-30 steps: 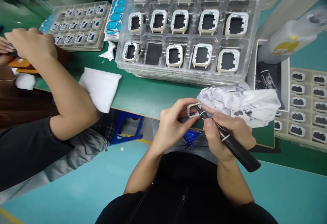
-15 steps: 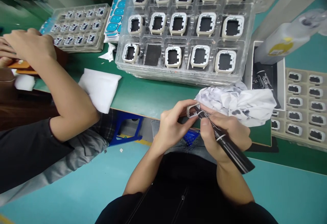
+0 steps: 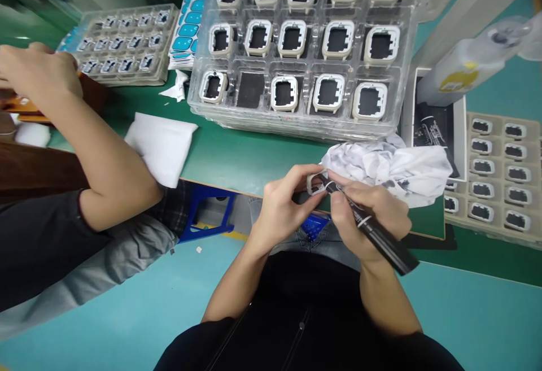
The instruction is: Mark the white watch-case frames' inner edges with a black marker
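Note:
My left hand [image 3: 283,204] pinches a small pale watch-case frame [image 3: 311,183] between thumb and fingers, above the table's front edge. Closed around a black marker pen [image 3: 383,242], my right hand [image 3: 372,213] holds its tip against the inner side of the frame. The exact contact spot is too small to make out. Just beyond both hands lies a crumpled white cloth [image 3: 389,167] with dark stains. A clear plastic tray [image 3: 262,117] behind it holds rows of similar frames, with one pocket in the front row bare.
A co-worker's arm [image 3: 110,151] reaches over the table at left, near a folded white cloth [image 3: 163,145] and another parts tray [image 3: 158,77]. To the right stand a plastic bottle [image 3: 461,71], a white box [image 3: 461,156] and a beige tray [image 3: 497,179] of frames.
The view has shifted slightly. The marker's rear end sits a little higher, while both hands keep the same grip and the tip stays at the frame.

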